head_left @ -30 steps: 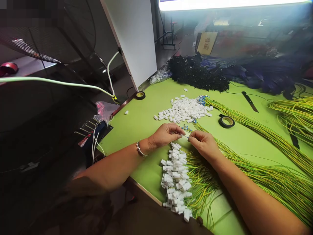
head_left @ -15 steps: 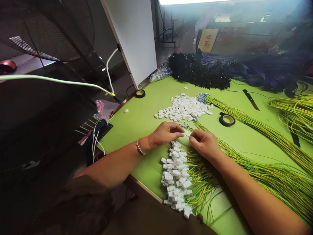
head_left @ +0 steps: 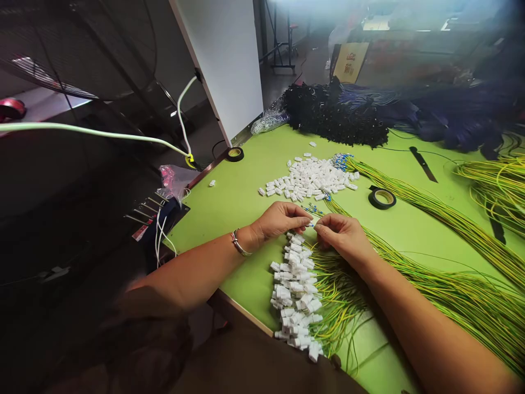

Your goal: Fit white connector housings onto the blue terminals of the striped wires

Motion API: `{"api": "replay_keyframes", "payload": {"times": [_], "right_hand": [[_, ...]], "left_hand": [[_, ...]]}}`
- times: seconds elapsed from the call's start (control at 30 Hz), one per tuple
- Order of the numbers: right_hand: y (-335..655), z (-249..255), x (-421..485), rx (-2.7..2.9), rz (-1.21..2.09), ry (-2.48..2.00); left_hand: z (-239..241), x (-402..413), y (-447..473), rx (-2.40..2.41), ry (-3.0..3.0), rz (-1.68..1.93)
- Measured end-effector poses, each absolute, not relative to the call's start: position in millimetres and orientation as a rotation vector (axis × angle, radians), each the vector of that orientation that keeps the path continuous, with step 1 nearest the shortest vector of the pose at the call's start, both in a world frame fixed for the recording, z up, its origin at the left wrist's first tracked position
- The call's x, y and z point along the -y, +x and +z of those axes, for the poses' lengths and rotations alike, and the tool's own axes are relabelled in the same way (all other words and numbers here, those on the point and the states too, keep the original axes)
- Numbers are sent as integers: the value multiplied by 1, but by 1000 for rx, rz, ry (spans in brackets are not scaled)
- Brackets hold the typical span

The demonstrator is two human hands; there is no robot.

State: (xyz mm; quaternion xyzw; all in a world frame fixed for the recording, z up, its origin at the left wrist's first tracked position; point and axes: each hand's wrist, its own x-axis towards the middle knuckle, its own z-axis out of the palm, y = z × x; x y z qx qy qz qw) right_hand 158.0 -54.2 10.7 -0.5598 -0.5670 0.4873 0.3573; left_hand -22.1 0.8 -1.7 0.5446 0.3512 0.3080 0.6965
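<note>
My left hand (head_left: 283, 219), a bracelet on its wrist, pinches a small white connector housing, mostly hidden by the fingertips. Close to its right, my right hand (head_left: 344, 234) has thumb and forefinger closed on a wire, whose blue terminal (head_left: 310, 224) shows in the narrow gap between the hands. Below them runs a stack of white connectors (head_left: 296, 284) fitted on yellow-green wires (head_left: 338, 290). Just beyond my fingers lie loose wire ends with blue terminals (head_left: 315, 209) and a heap of loose white connector housings (head_left: 314, 178).
Bundles of yellow-green wire (head_left: 443, 219) stretch across the green table (head_left: 213, 224) to the right. A black tape roll (head_left: 382, 198), another tape roll (head_left: 235, 155) and a dark blade-like tool (head_left: 423, 164) lie around. Black-ended cables (head_left: 336, 117) are piled behind, beside a white panel (head_left: 225, 65).
My right hand has shifted slightly up and left, closer to my left fingertips. The blue terminal now shows between the hands. My left hand has moved only slightly.
</note>
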Motion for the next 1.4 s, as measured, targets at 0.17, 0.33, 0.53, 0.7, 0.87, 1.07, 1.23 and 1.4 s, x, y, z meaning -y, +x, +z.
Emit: {"api": "replay_keyframes", "payload": {"times": [0.17, 0.33, 0.53, 0.7, 0.87, 1.07, 1.23, 1.4], "right_hand": [[157, 8, 54, 1475, 1243, -1407], [154, 4, 55, 1580, 1160, -1436], [164, 5, 51, 1619, 1076, -1452], [177, 1, 41, 1772, 319, -1717], [168, 2, 43, 2075, -14, -1911], [163, 0, 41, 2167, -43, -1926], [167, -7, 37, 2090, 12, -1815], [169, -8, 38, 2073, 51, -1725]], "left_hand": [[1, 1, -21, -803, 1214, 700], [2, 7, -17, -857, 1247, 692], [2, 6, -19, -887, 1433, 621], [11, 10, -25, -565, 1813, 246], [11, 0, -26, -994, 1969, 624], [-2, -15, -27, -1350, 2342, 619], [1, -14, -34, -1447, 2423, 574], [1, -14, -32, -1245, 2401, 804]]}}
